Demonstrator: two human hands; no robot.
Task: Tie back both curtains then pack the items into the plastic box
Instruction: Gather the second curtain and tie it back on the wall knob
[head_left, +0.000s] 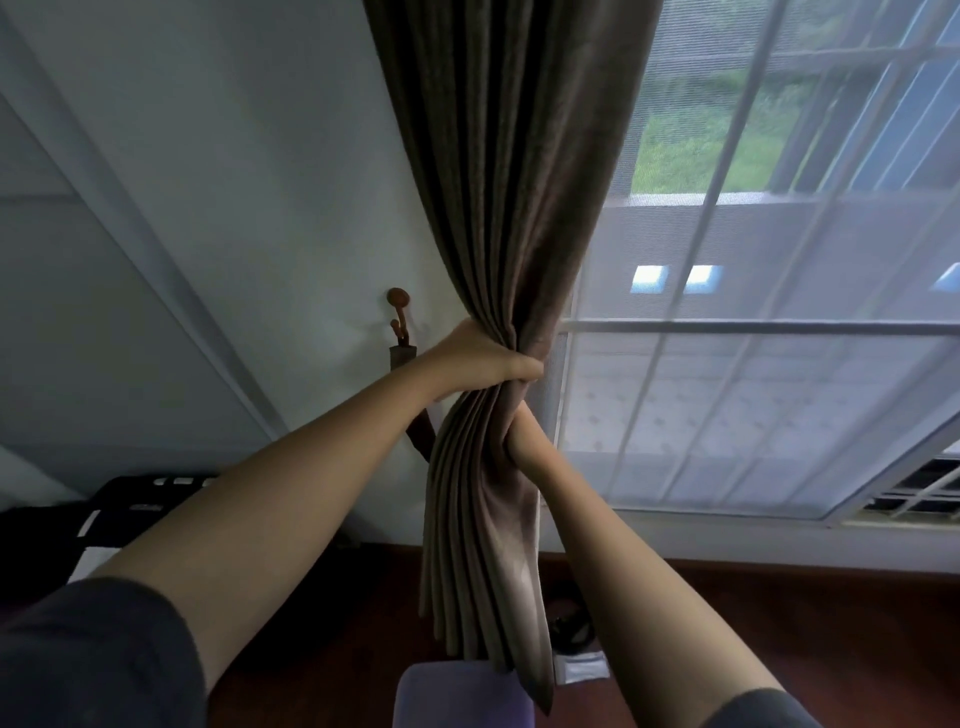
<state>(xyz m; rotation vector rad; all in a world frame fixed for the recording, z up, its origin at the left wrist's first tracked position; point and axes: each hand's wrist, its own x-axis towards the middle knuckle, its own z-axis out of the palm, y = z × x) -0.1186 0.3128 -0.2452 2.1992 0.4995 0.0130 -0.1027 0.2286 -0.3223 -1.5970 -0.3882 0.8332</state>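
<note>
Gripping the brown curtain (498, 208), my left hand (478, 358) bunches its folds; my right hand (519, 436) clasps it just below.

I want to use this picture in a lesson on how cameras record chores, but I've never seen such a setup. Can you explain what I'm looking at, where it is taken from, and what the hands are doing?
There is no machine here: a person wears a wide-angle camera on the head, looking forward and down along both bare arms. That is why the walls and window lean. The left hand grips a brown curtain, gathered into a bunch. The right hand grips the same bunch just below. On the wall beside it is a wooden hook, with a dark strap hanging from it, likely the tie-back. To the right is a window behind a thin white sheer. Below are a reddish-brown floor and a purple object I cannot identify.
</note>
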